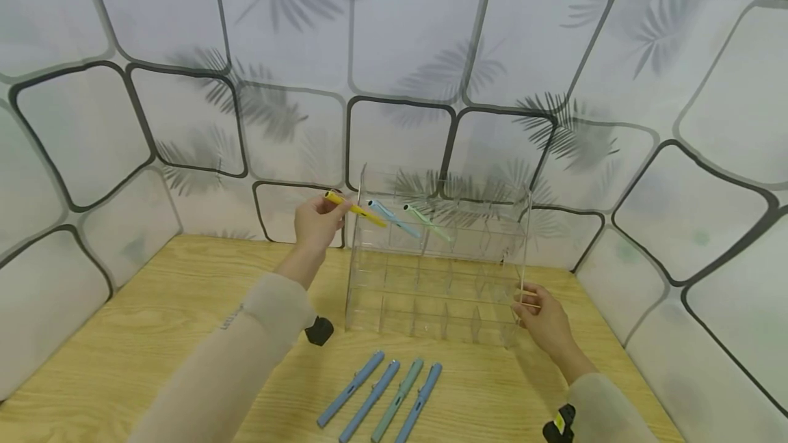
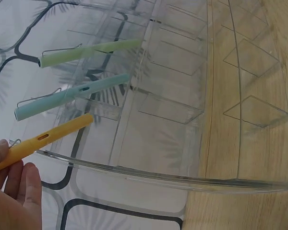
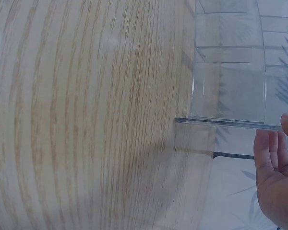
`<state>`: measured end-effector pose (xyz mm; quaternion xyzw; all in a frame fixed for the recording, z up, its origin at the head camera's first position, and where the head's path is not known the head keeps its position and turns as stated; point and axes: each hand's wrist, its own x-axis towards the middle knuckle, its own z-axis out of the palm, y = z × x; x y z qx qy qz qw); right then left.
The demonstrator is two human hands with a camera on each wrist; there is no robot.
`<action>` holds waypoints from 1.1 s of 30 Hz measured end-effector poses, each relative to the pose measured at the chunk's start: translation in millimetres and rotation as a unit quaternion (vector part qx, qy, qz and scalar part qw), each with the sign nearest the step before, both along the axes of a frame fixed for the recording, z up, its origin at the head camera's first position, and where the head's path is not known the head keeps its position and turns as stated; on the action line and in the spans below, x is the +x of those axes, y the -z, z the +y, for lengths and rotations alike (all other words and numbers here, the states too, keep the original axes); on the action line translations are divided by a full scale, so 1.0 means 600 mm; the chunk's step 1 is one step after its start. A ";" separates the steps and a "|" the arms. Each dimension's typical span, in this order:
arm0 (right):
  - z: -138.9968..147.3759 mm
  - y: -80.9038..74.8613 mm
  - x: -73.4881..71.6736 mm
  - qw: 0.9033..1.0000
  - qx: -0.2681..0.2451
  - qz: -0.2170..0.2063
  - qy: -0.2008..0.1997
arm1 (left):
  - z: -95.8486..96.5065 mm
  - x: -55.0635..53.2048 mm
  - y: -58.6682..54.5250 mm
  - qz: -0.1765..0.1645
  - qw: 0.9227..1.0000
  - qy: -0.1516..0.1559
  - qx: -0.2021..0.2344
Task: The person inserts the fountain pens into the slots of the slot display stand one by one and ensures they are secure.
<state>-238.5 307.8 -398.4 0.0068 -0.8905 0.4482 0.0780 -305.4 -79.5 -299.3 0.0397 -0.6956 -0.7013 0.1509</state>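
Note:
My left hand pinches a yellow pen by its clip end, at the upper left of a clear plastic pen rack. The pen's other end points inward, overlapping the top tier in the head view. Beside it, a light blue pen and a light green pen lie tilted in that tier, clips toward the outside. On the opposite side, my right hand grips the rack's side panel, thumb on one face and fingers on the other.
On the wooden table in front of the rack lie several more pens side by side, among them a blue pen and a green pen. A patterned wall covering stands close behind and to both sides.

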 end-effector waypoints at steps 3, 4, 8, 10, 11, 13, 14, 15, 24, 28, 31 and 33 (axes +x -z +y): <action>0.000 0.000 0.000 1.000 -0.001 0.002 -0.001 | 0.003 -0.002 0.005 0.001 1.000 -0.005 -0.024; 0.000 0.000 0.000 1.000 0.000 0.003 -0.001 | 0.004 -0.003 0.006 0.000 0.999 -0.006 -0.034; -0.001 -0.001 0.001 1.000 -0.003 0.000 0.000 | 0.008 -0.005 0.009 0.000 0.997 -0.005 -0.074; -0.001 -0.001 0.001 1.000 -0.003 0.000 -0.001 | 0.010 -0.004 0.009 0.000 0.995 -0.005 -0.096; -0.001 -0.001 0.001 1.000 -0.004 0.000 -0.001 | 0.011 -0.004 0.008 0.000 0.994 -0.005 -0.106; -0.001 -0.002 0.001 1.000 -0.006 0.000 -0.002 | 0.013 -0.003 0.007 0.002 0.993 -0.008 -0.120; -0.001 -0.002 0.001 1.000 -0.006 0.000 -0.002 | 0.014 -0.003 0.007 0.002 0.992 -0.010 -0.125; -0.001 -0.002 0.001 1.000 -0.006 -0.001 -0.003 | 0.015 -0.003 0.007 0.000 0.992 -0.012 -0.129; -0.001 0.000 0.002 1.000 -0.002 0.001 0.000 | 0.022 -0.009 0.010 -0.002 0.990 -0.015 -0.140; -0.001 -0.001 0.002 1.000 -0.003 0.001 -0.001 | 0.020 -0.010 0.012 0.003 0.990 -0.010 -0.138; 0.000 0.000 0.002 1.000 -0.004 0.000 -0.001 | 0.014 -0.011 0.014 0.030 0.992 -0.015 -0.125; 0.000 0.000 0.001 1.000 -0.006 0.000 0.000 | 0.010 -0.012 0.016 0.060 0.992 -0.023 -0.110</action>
